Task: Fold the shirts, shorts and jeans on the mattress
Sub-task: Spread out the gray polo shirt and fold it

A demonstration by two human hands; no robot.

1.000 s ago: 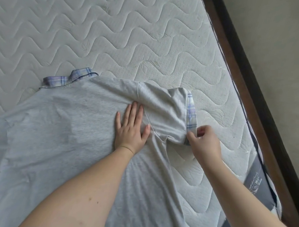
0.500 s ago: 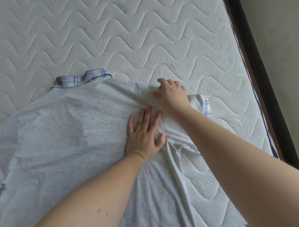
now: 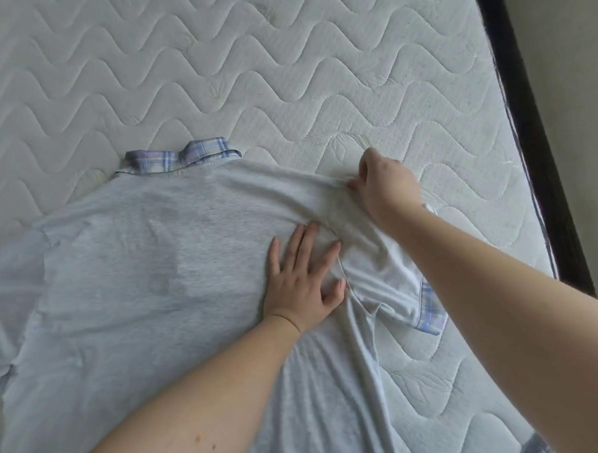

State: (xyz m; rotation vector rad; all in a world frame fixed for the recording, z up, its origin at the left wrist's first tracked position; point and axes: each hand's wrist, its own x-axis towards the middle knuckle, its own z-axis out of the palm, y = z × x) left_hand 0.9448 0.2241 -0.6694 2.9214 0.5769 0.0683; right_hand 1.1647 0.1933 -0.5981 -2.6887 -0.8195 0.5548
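Left hand (image 3: 304, 278) presses flat on the grey polo shirt (image 3: 151, 271); right hand (image 3: 385, 189), at two o'clock, pinches its shoulder seam, forearm hiding the plaid-cuffed sleeve (image 3: 391, 285); quilted mattress (image 3: 229, 69) surrounds.

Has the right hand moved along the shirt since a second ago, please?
Yes. The right hand left the plaid sleeve cuff and went up to the shoulder edge, further from the left hand, which stays flat on the grey shirt.
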